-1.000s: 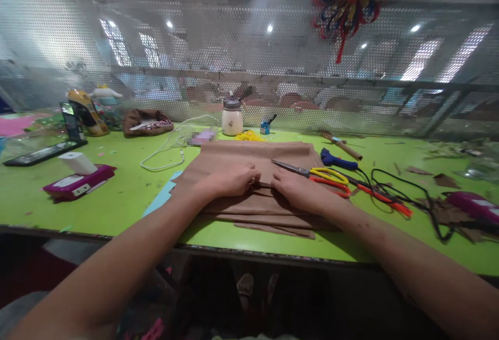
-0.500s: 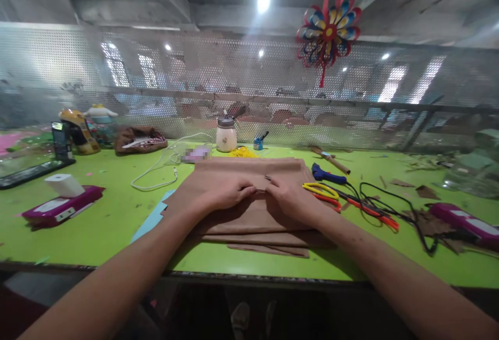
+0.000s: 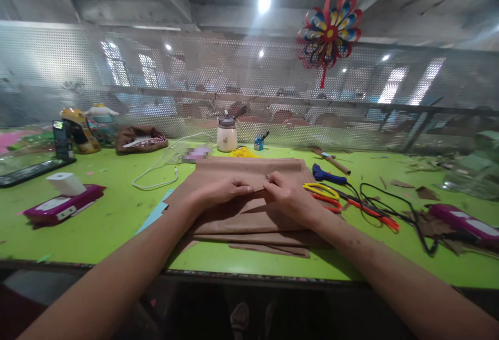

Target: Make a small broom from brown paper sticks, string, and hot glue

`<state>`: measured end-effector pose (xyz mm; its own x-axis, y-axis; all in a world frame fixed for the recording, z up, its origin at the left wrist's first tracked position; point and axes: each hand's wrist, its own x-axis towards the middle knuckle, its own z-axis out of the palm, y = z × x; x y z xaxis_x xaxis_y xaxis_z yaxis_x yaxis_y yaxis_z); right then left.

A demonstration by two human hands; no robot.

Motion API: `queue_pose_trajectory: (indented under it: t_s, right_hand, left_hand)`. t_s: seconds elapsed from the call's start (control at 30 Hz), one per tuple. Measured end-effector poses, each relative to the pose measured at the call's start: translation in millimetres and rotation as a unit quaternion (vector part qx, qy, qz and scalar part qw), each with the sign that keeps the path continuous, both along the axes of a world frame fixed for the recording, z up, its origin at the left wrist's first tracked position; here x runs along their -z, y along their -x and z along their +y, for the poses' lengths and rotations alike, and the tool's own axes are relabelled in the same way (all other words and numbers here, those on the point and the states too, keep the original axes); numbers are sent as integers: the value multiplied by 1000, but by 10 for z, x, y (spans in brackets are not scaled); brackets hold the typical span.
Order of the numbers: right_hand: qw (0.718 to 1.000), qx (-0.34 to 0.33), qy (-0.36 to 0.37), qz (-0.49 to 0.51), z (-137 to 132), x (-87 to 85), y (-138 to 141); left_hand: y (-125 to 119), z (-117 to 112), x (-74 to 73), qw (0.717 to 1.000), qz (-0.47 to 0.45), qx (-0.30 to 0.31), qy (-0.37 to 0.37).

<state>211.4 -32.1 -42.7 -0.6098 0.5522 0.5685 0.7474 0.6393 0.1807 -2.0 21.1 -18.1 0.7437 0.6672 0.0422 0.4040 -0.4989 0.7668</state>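
Note:
A stack of folded brown paper [image 3: 253, 225] lies in front of me, its creased layers facing the table's near edge. My left hand [image 3: 224, 192] rests on the upper sheet, its thumb pressed against the fingers at the paper's raised fold. Just to the right, my right hand [image 3: 286, 197] pinches the same fold between thumb and forefinger. A tiny dark tip shows beside the right forefinger, too small to name. A narrow gap separates the two hands. Light blue paper [image 3: 156, 212] sticks out from under the stack at the left.
Right of the stack lie yellow-handled scissors [image 3: 322, 191], a blue glue gun [image 3: 329, 174] and a black cable [image 3: 417, 220]. At the back stand a jar [image 3: 226, 136] and a small blue bottle [image 3: 258, 143]. A purple power strip [image 3: 64, 207] with a white charger [image 3: 65, 183] sits left.
My left hand has shifted slightly left, widening the gap between the hands. The right hand has hardly moved and its fingers are still bent at the fold.

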Motion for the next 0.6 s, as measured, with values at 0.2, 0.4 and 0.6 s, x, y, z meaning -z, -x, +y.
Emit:
queue_pose_trajectory:
  t_s: [0.2,0.4,0.6]
  right_hand:
    - [999,-29,9,39,21,1,-11]
    - [965,-119,129,194,-10,-137,-90]
    - [911,-69,318,253,-2,-162,-87]
  left_hand:
    - [4,-45,19,1000,-5,-6,22]
    - [9,-99,-40,1000,18,-17,-6]
    - [-106,-123,33,984,28,-34,-175]
